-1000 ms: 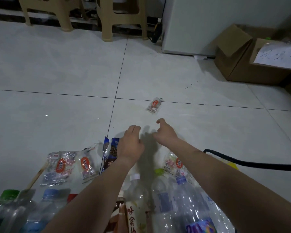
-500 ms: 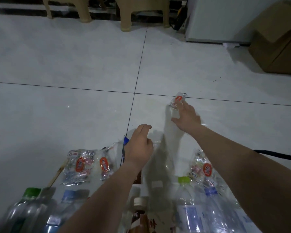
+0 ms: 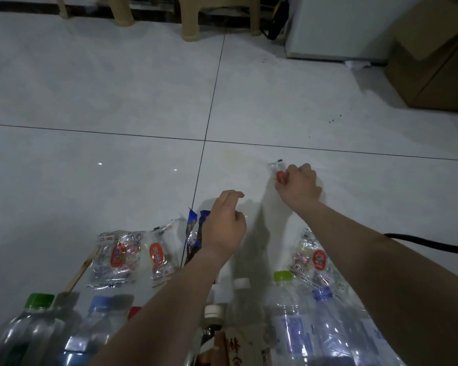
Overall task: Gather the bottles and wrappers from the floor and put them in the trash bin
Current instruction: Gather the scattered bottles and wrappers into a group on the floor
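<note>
Nearest, plastic bottles (image 3: 296, 320) lie on the floor (image 3: 117, 88): likely light, springy and slick, so take each at the neck. Beyond them, flat wrappers (image 3: 117, 256) are thin and crinkly, so pinch an edge. The left grip (image 3: 224, 225) is loosely curled and holds nothing. Farthest, the right grip (image 3: 299, 186) pinches a small wrapper (image 3: 276, 167) at floor level.

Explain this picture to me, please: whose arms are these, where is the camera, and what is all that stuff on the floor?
There is no machine here: these are a person's bare arms, filmed by a camera worn on the head, looking forward and down. The right hand pinches a small wrapper, apart from the rest, down at the tiled floor. The left hand hovers, fingers loosely curled, holding nothing. Nearer the person lie more snack wrappers, plastic bottles and a wooden stick.
</note>
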